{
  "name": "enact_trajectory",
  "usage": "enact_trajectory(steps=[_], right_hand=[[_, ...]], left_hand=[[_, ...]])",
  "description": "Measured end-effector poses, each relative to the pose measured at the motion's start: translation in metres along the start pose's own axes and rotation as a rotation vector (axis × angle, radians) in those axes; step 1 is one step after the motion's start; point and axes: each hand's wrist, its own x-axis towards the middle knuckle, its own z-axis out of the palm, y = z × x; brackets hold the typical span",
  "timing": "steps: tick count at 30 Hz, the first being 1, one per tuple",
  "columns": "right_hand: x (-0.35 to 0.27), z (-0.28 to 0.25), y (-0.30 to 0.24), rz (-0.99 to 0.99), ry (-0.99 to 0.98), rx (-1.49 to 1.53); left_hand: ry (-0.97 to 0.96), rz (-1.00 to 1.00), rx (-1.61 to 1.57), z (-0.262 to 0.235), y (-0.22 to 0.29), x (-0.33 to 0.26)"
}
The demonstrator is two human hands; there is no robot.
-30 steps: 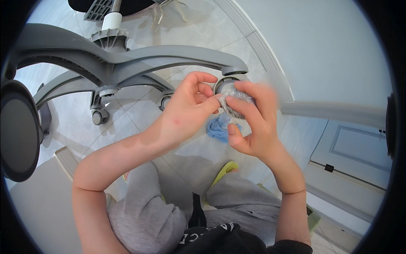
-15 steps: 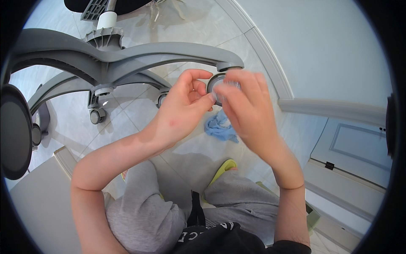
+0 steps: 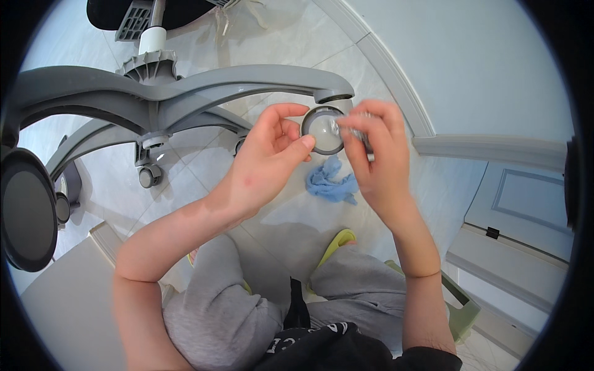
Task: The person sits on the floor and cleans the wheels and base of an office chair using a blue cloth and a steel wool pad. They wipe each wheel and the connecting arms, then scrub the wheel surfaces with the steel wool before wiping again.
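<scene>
In the head view, the left hand (image 3: 272, 148) grips the left rim of 1 round grey caster wheel (image 3: 322, 137), its thumb pressed on the near edge and its other fingers curled. The right hand (image 3: 383, 154), slightly blurred, has its fingers bent around a shiny, silvery wad (image 3: 365, 137), partly hidden, at the wheel's right side. The wheel sits at the right end of a grey chair base (image 3: 247, 75), just under the tip of 1 leg.

A crumpled blue cloth (image 3: 331, 182) lies on the tiled floor (image 3: 278, 235), nearer than the wheel. To the left, a smaller caster (image 3: 148, 176) stands under another leg, and a large dark disc (image 3: 28, 210) shows at the left edge. Near the bottom are grey trousers (image 3: 213, 309) and a yellow-green slipper (image 3: 336, 245); a panelled white door (image 3: 535, 201) is at right.
</scene>
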Motion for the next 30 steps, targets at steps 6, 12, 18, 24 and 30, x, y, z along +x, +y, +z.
enact_trajectory(steps=[6, 12, 18, 24, 30], right_hand=[[-0.026, -0.025, 0.027, -0.017, 0.193, 0.156], [-0.022, -0.014, 0.014, 0.050, 0.297, 0.530], [-0.038, 0.037, 0.019, -0.257, 0.212, -0.100], [-0.019, 0.035, 0.011, -0.139, 0.399, -0.200], [-0.057, 0.053, 0.030, -0.216, 0.239, -0.108]], left_hand=[[-0.006, -0.102, -0.068, 0.001, -0.004, 0.001], [-0.017, -0.162, -0.190, 0.000, -0.012, 0.002], [-0.007, -0.199, -0.211, 0.004, -0.012, 0.007], [-0.026, -0.230, -0.248, 0.002, -0.013, 0.008], [-0.070, -0.246, -0.303, -0.003, -0.016, 0.010]])
